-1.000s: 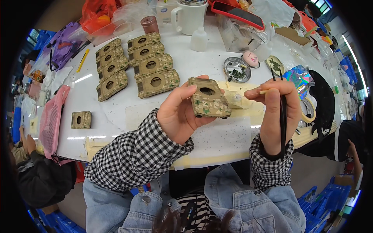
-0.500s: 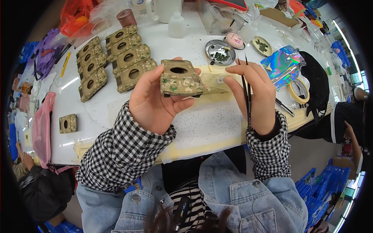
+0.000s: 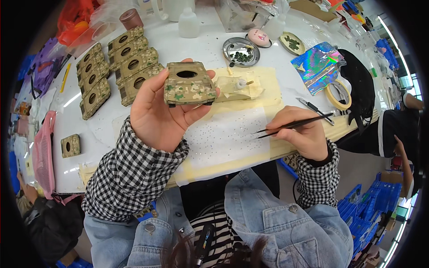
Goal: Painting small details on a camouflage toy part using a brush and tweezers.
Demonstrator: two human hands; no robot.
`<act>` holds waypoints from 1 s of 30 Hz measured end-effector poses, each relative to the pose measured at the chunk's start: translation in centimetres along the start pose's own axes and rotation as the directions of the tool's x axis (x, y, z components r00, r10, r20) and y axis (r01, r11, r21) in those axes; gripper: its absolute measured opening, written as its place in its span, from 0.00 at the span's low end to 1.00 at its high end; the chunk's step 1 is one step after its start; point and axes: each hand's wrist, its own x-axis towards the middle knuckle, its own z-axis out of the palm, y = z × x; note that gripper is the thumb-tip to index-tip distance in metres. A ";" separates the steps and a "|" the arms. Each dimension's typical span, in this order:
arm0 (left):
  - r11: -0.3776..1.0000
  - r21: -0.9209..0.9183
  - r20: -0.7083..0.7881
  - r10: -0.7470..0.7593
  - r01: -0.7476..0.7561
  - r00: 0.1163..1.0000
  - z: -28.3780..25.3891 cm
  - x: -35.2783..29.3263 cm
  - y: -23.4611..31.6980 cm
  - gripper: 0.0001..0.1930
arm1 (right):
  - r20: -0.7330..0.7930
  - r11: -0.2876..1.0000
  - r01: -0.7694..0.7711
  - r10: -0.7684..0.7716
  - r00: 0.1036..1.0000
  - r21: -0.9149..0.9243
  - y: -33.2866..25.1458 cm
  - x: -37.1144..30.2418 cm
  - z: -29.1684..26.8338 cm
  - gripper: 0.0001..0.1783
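My left hand [image 3: 154, 118] is closed around the sides of a camouflage-painted model tank hull [image 3: 190, 91], held up above the table with its round hole facing up. Dark tweezers [image 3: 319, 119] lie nearly level in my right hand [image 3: 306, 136], gripped between thumb and fingers. Their two tips are slightly apart and point left over a white sheet [image 3: 214, 149] dotted with tiny specks; I cannot see anything between them. Behind the sheet, a small whitish cup [image 3: 241, 84] with a thin stick sits on a tape-covered piece [image 3: 230, 91].
Several camouflage hulls [image 3: 134, 64] stand in rows at the left, with a small camouflage part [image 3: 70, 146] nearer. At the back are a round metal dish [image 3: 241, 51] of dark green bits and a white bottle [image 3: 189, 23]. A tape roll [image 3: 338, 95] and a black pen [image 3: 315, 110] lie right.
My right hand has moved down, away from the small cup. The tweezers have swung from upright to nearly level, tips toward the sheet. My left hand still holds the hull; the view has shifted slightly.
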 end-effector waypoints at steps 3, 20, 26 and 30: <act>1.000 -0.007 0.005 0.001 -0.001 1.000 0.0 0.1 0.1 0.28 | 0.011 0.976 -0.107 0.107 0.994 0.187 1.3 0.5 0.7 0.09; 1.000 0.025 -0.003 0.007 -0.007 1.000 0.2 0.0 0.0 0.28 | -0.008 0.946 -0.230 0.238 0.971 0.230 1.8 1.2 1.5 0.08; 1.000 0.028 -0.008 0.007 -0.006 1.000 0.3 0.0 0.0 0.29 | -0.009 0.947 -0.225 0.233 0.972 0.229 1.8 1.3 1.5 0.07; 0.999 0.035 -0.011 0.013 -0.012 1.000 0.5 0.0 0.0 0.29 | -0.012 0.946 -0.219 0.228 0.974 0.238 2.0 1.2 1.5 0.07</act>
